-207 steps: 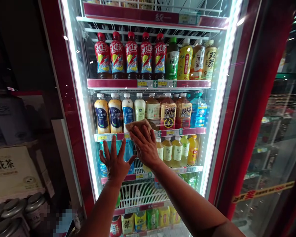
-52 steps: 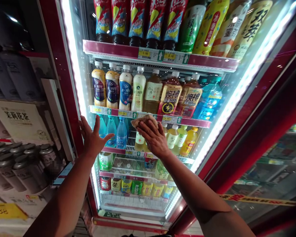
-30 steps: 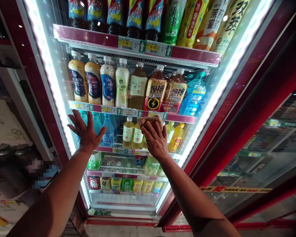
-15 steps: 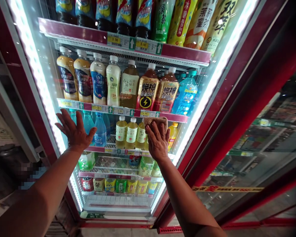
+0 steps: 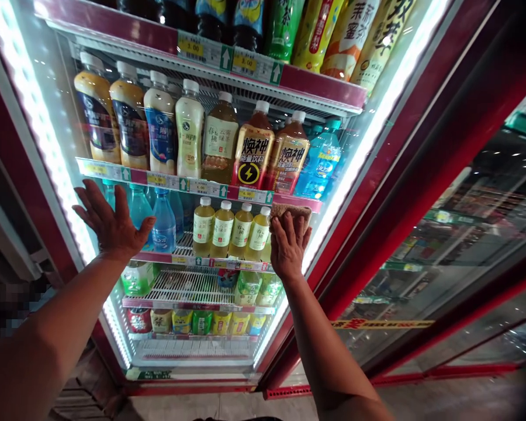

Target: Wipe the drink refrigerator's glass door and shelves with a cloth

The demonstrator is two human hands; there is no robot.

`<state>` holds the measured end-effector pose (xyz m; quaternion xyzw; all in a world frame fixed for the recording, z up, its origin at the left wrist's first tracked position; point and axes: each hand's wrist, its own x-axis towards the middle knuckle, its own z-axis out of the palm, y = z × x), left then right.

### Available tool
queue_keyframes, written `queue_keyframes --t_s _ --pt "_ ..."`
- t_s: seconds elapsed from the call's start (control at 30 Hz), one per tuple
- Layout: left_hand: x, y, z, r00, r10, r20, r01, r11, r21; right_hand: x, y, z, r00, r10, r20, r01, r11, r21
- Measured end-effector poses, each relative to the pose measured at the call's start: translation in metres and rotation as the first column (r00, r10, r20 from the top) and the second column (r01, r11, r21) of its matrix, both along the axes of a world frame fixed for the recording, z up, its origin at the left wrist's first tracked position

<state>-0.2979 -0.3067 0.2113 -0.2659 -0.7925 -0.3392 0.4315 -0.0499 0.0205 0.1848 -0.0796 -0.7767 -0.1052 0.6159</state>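
Note:
A lit drinks fridge with a glass door (image 5: 188, 345) fills the middle of the head view. My left hand (image 5: 111, 225) is spread flat with fingers apart, against the glass in front of blue bottles (image 5: 163, 225); it holds nothing. Under the fingers of my right hand (image 5: 289, 248) is a folded brown cloth (image 5: 294, 214), which appears pressed to the glass near the right end of a shelf. Beside that hand, behind the glass, stand small yellow tea bottles (image 5: 222, 228). The palms of both hands are hidden.
Larger bottles (image 5: 252, 146) line the shelf above my hands. Red door frames (image 5: 403, 193) run along the right, with another glass-fronted cabinet (image 5: 447, 234) beyond. A bright light strip (image 5: 368, 126) edges the fridge. Grey floor (image 5: 219, 406) shows below.
My right hand and the cloth have shifted right across the glass, uncovering more yellow bottles. My left hand stays spread over the blue bottles. The view has shifted and tilted slightly.

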Motion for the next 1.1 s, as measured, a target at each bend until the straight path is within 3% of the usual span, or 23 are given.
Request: queue_keyframes --t_s 0.17,0.23,0.4,0.47,0.57,0.63,0.7,0.83,0.9,1.1 --pt "-0.005 0.000 -0.002 0.999 0.033 -0.025 -0.033 0.999 -0.027 0.007 0.026 0.031 0.996 -0.066 -0.056 0.061 0.995 -0.073" --pt "-0.008 -0.001 -0.003 0.999 0.032 -0.023 -0.033 0.999 -0.033 0.011 0.032 0.025 0.991 -0.085 -0.102 0.078 0.994 -0.073" --pt "-0.012 -0.001 -0.004 0.999 0.026 -0.019 -0.027 0.999 -0.025 0.021 0.038 -0.011 0.982 -0.118 -0.150 0.115 0.993 -0.030" --pt "-0.011 -0.001 -0.004 0.998 0.036 -0.041 -0.037 0.999 -0.020 0.023 0.043 -0.003 0.981 -0.135 -0.142 0.131 0.991 -0.040" --pt "-0.009 0.000 -0.005 0.994 0.057 -0.088 -0.060 0.998 -0.027 0.024 0.050 0.023 0.981 -0.155 -0.117 0.145 0.985 -0.092" --pt "-0.008 0.000 -0.005 0.992 0.062 -0.109 -0.066 0.997 -0.031 0.024 0.052 0.026 0.984 -0.146 -0.099 0.134 0.984 -0.114" --pt "-0.007 0.000 -0.005 0.991 0.060 -0.120 -0.063 0.998 -0.027 0.025 0.048 0.009 0.989 -0.117 -0.089 0.107 0.989 -0.104" --pt "-0.003 0.002 -0.006 0.986 0.062 -0.154 -0.064 0.998 -0.006 0.029 0.034 -0.049 0.994 -0.060 -0.092 0.055 0.997 -0.061" --pt "0.001 0.003 -0.006 0.984 0.064 -0.167 -0.064 0.998 0.003 0.029 0.032 -0.058 0.993 -0.052 -0.103 0.046 0.997 -0.060" --pt "0.003 0.004 -0.007 0.980 0.064 -0.190 -0.060 0.998 0.028 0.026 0.035 -0.018 0.996 0.009 -0.089 -0.014 0.998 -0.056"
